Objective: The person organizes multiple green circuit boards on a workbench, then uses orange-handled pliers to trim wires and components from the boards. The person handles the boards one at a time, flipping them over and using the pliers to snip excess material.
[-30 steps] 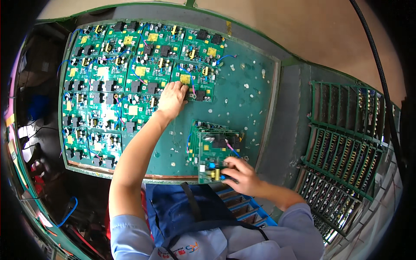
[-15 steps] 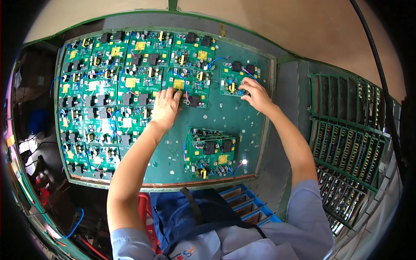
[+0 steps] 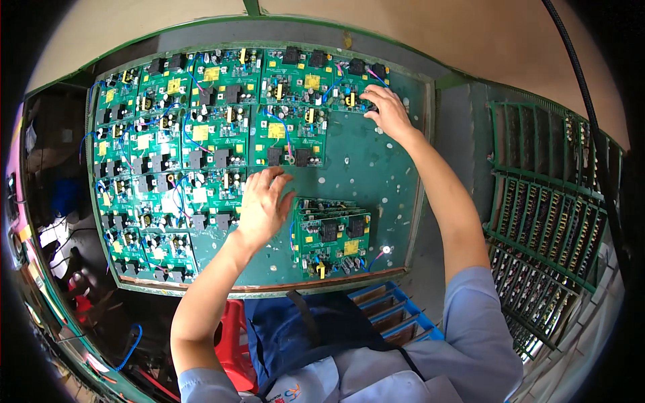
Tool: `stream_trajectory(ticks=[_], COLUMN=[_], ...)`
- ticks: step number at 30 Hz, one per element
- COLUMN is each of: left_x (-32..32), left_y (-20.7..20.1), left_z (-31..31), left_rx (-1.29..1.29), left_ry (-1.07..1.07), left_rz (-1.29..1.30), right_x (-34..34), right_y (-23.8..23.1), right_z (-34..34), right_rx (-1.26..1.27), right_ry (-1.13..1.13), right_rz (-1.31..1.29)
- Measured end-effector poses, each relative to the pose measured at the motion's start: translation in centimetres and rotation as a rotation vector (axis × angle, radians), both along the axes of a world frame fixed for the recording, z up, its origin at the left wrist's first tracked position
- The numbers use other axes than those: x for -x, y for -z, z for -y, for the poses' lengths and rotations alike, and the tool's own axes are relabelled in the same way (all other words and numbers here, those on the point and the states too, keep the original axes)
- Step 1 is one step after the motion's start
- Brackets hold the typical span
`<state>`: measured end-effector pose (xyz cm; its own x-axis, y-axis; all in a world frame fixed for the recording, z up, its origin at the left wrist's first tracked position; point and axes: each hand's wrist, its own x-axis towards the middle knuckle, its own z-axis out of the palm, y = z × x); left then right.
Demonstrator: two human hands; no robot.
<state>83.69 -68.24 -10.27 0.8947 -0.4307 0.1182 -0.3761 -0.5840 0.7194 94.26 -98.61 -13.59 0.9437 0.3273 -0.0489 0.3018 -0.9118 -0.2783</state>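
Observation:
At the far right end of the top row, my right hand [image 3: 391, 113] has its fingers curled onto the near right part of a green circuit board [image 3: 341, 94]. Dark block components stand along that board's far edge, and it sits right beside its neighbour [image 3: 312, 82]. My left hand [image 3: 264, 205] is over the green tabletop with its fingers apart, holding nothing. Just beyond its fingertips is another circuit board [image 3: 277, 130] with a yellow patch. A stack of circuit boards [image 3: 333, 245] lies to the right of that hand, near the front edge.
Several more circuit boards [image 3: 201, 134] with loose blue wires fill the left of the tabletop [image 3: 366, 174]. A raised rim [image 3: 269, 293] borders it. Green racks [image 3: 537, 221] of parts stand at the right, a blue crate [image 3: 396, 309] below the front edge. A black cable [image 3: 583, 87] hangs at upper right.
My right hand and its circuit board have moved away from me and left, up against the top row. My left hand has come off the board it touched and drawn nearer to me.

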Motion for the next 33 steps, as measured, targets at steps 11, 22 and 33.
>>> stream_trajectory(ticks=[11, 22, 33], left_x=[-13.2, -16.2, -15.3], left_y=[2.9, 4.3, 4.9], left_z=[4.0, 5.2, 6.0], left_rx=[-0.346, -0.689, -0.684], left_ry=[0.053, 0.322, 0.25], left_rz=[0.346, 0.229, 0.228], right_x=[11.8, 27.3, 26.6], right_y=[-10.9, -6.9, -6.5], right_z=[-6.3, -9.7, -9.7], right_rx=[-0.321, -0.167, -0.151], right_ry=[-0.223, -0.336, -0.207], right_rz=[0.066, -0.06, 0.016])
